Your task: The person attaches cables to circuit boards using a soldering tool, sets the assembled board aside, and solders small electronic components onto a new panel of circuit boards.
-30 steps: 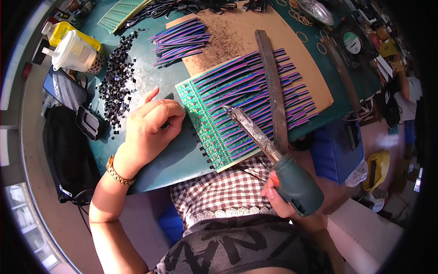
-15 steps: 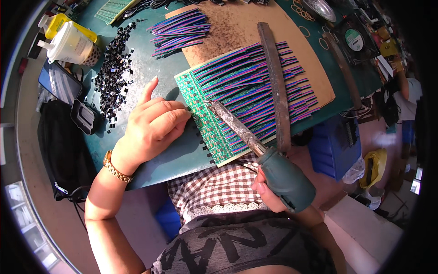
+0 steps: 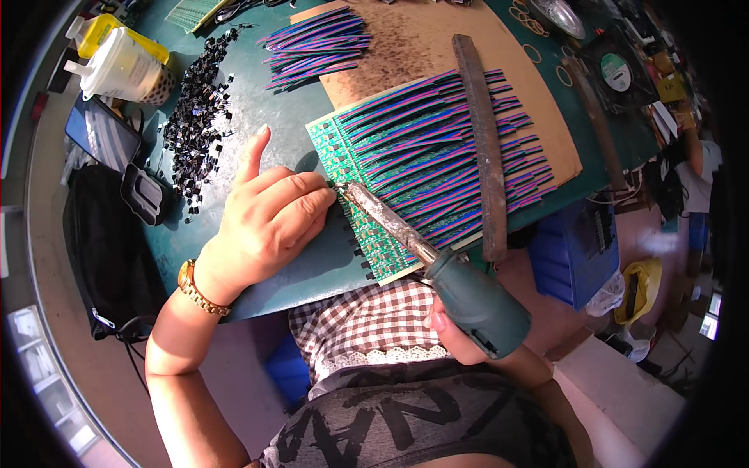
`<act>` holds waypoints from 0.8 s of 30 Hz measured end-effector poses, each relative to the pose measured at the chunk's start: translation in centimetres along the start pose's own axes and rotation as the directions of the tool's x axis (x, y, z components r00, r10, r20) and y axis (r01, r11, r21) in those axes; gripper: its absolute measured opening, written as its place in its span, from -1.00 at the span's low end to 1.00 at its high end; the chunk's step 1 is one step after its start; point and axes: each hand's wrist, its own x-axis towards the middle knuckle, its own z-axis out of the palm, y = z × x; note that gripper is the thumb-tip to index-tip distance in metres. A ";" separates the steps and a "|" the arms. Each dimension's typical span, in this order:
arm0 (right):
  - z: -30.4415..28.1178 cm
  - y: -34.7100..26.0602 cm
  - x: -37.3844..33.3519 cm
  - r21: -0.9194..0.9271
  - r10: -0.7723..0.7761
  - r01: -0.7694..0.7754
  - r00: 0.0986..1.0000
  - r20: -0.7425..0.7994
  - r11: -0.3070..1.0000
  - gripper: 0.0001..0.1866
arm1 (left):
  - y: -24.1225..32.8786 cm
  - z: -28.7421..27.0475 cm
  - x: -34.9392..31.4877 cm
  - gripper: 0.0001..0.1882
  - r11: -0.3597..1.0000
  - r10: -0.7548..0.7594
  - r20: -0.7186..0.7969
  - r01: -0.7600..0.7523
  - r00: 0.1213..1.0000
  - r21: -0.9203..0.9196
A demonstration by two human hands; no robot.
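My right hand (image 3: 459, 337) grips the dark green handle of a thick soldering iron (image 3: 390, 224). Its metal tip reaches the left edge of a green circuit board panel (image 3: 382, 261), right by my left fingertips. My left hand (image 3: 273, 214) is pinched at that edge with one finger raised; whatever sits between the fingertips is hidden. Several small black connectors (image 3: 360, 252) line the panel's edge below the fingers. Rows of blue, pink and black wires (image 3: 421, 156) run rightward across the panel, with a rusty metal bar (image 3: 485, 148) lying over them.
A heap of black connectors (image 3: 195, 125) lies left of my hand. Beyond the panel is a wire bundle (image 3: 316, 47) on brown cardboard (image 3: 413, 39). A drink cup (image 3: 125, 70), a phone (image 3: 101, 132) and a black case (image 3: 143, 195) stand far left. A blue bin (image 3: 573, 253) is at right.
The soldering iron's tip has moved left and slightly down, from the panel's component rows to its edge at my left fingertips. The whole view has shifted slightly.
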 end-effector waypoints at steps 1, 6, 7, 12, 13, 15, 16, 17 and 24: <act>0.0 -0.1 0.0 0.002 0.002 -0.002 1.000 0.002 1.000 -0.66 | 0.1 0.0 0.0 -0.68 1.000 0.002 0.000 -0.002 1.000 0.006; -0.2 -0.3 -0.3 0.003 0.007 -0.007 1.000 0.015 1.000 -0.67 | 0.3 0.0 -0.2 -0.66 1.000 -0.005 0.014 0.005 1.000 0.009; -0.2 -0.4 -0.3 0.004 0.008 -0.008 1.000 0.018 1.000 -0.67 | 0.3 0.0 -0.3 -0.66 1.000 -0.004 0.010 0.004 1.000 0.010; -0.5 -0.6 -0.3 0.012 0.013 -0.013 1.000 0.018 1.000 -0.68 | 0.5 0.1 -0.3 -0.67 1.000 -0.020 0.004 0.020 1.000 0.011; -0.5 -0.6 -0.3 0.015 0.013 -0.014 1.000 0.020 1.000 -0.68 | 0.5 0.1 -0.3 -0.67 1.000 -0.021 0.002 0.021 1.000 0.012; -0.6 -0.6 -0.3 0.012 0.014 -0.014 1.000 0.024 1.000 -0.69 | 0.5 0.1 -0.3 -0.67 1.000 -0.023 0.000 0.023 1.000 0.010; -0.6 -0.7 -0.3 0.013 0.014 -0.014 1.000 0.028 1.000 -0.69 | 0.5 0.1 -0.3 -0.68 1.000 -0.017 -0.004 0.017 1.000 0.026; -0.6 -0.7 -0.3 0.011 0.012 -0.013 0.999 0.032 1.000 -0.69 | 0.5 0.1 -0.4 -0.68 0.999 -0.010 -0.008 0.010 1.000 0.042; -1.0 -1.3 -0.2 -0.079 0.006 0.005 0.990 0.143 0.997 -0.71 | 0.4 0.0 -0.3 -0.69 0.999 -0.006 0.000 0.006 1.000 0.051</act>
